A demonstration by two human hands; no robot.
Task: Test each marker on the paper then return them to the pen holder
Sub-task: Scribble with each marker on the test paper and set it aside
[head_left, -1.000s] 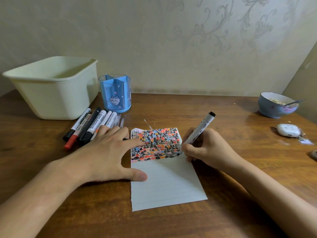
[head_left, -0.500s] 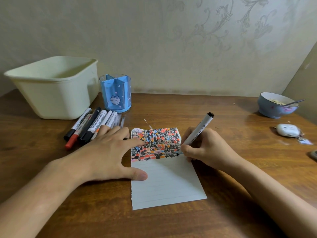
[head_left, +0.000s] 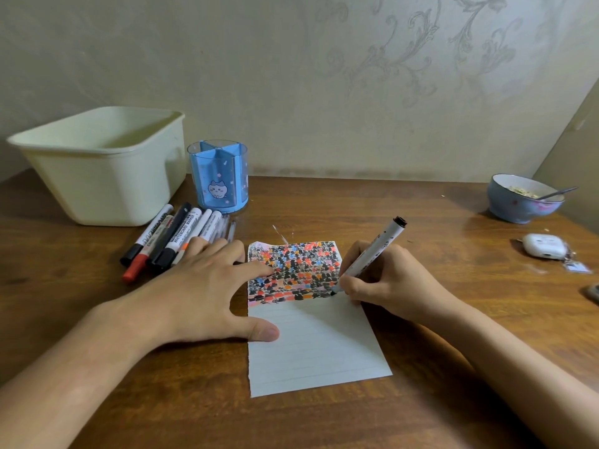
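The right hand (head_left: pixel 382 277) pinches a white whiteboard marker (head_left: pixel 372 251) in a writing grip, its black tip touching the right edge of the lined paper (head_left: pixel 317 345) at the bottom row of coloured marks; the barrel leans up and away to the right, its black end uppermost. The upper part of the paper is filled with black, red, orange and blue dabs, the lower part is bare. The left hand (head_left: pixel 207 286) lies flat with fingers spread and straight, index finger and thumb pressing on the paper's left edge. Behind that hand a cluster of markers (head_left: pixel 168 238) lies on the wooden table (head_left: pixel 421 205), some with black caps, one red. Just behind them stands the blue pen holder (head_left: pixel 218 176), upright, beside a cream plastic tub (head_left: pixel 103 166). At far right sit a blue bowl (head_left: pixel 522 202) with a spoon and a white earbud case (head_left: pixel 544 244).
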